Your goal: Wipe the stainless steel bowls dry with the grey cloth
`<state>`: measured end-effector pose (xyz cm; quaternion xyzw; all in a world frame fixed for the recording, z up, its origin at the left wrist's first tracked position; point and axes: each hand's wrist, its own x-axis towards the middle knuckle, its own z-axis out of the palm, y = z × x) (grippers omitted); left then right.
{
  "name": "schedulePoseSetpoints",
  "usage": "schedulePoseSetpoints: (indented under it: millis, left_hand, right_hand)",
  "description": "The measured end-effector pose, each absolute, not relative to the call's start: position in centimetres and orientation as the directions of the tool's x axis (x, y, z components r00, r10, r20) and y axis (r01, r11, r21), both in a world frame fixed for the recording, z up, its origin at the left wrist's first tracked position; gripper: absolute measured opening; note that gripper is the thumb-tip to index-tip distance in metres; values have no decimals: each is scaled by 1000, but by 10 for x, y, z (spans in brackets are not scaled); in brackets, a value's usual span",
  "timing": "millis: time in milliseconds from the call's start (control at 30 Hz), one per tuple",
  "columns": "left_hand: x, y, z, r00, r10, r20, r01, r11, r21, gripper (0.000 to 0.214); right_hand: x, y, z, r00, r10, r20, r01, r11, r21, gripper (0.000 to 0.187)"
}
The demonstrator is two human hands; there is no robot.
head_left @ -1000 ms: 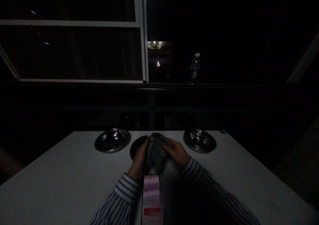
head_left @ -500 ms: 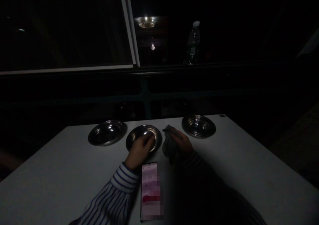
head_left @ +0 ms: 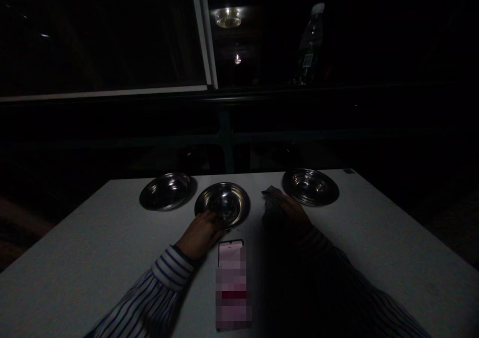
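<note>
Three shiny metal plates stand in a row on a white table [head_left: 75, 268]: a left plate [head_left: 167, 191], a middle plate [head_left: 222, 210] and a right plate [head_left: 310, 186]. My left hand [head_left: 200, 232] grips the near rim of the middle plate, fingers curled over its edge. My right hand [head_left: 290, 209] is closed on a dark grey cloth [head_left: 272, 204] that rests on the table between the middle and right plates. Both sleeves are striped. The scene is very dark.
A phone [head_left: 232, 283] with a lit screen lies flat on the table between my forearms. Beyond the far table edge runs a dark ledge with a plastic water bottle [head_left: 310, 44] on it, and a window frame [head_left: 204, 34] rises behind.
Both hands held the cloth over the middle plate; now the right hand has carried the cloth off to the right, and the left hand has settled on the plate's near rim.
</note>
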<state>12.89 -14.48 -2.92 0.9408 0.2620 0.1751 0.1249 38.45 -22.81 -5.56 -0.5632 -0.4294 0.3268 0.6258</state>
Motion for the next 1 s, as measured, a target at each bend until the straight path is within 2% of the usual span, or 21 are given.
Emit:
schedulePoseSetpoints:
  millis: [67,100,200,333,400,467,567,667,733,833,900,1000]
  left_hand:
    - [128,-144,-24,854,464,236,385,-868,312,26]
    - [128,-143,-20,848,467,249,372,-861,347,27]
    - [129,-142,-9,774,565,286,376,-773,511,28]
    - [134,-142,4,613,765,198,335,-479,812,26]
    - [137,-145,10,548,824,143,256,-327,910,26]
    - [140,-150,16,492,864,102,171,-211,962,26]
    - [147,-159,21,438,898,41,52,-72,996,25]
    - [154,-164,23,394,919,7,-67,21,997,26]
    - [156,-165,22,359,933,10,-141,44,989,25]
    - [158,-166,21,322,945,50,-231,28,972,24]
    - [158,-169,20,311,949,55,-255,27,967,24]
    - [159,-173,17,271,963,13,-259,59,964,25]
  right_hand:
    - [384,-227,-60,433,893,125,12,133,-991,48]
    - [384,-226,-62,449,886,118,11,126,-992,53]
    - [383,-226,-63,555,823,120,35,121,-992,64]
    - [373,-222,-53,569,793,217,163,151,-975,46]
    - [365,-217,-47,555,778,294,261,172,-950,38]
    - [356,-209,-40,568,728,383,366,193,-910,37]
    - [337,-199,-31,494,669,555,561,243,-791,40]
    - [310,-202,-21,279,640,716,745,327,-582,38]
    - [291,-209,-15,115,615,780,834,367,-412,36]
    - [275,-217,-9,-145,595,790,873,453,-181,37]
    - [276,-214,-6,-161,596,787,893,428,-142,37]
    - [283,-205,-3,-39,599,800,921,333,-204,37]
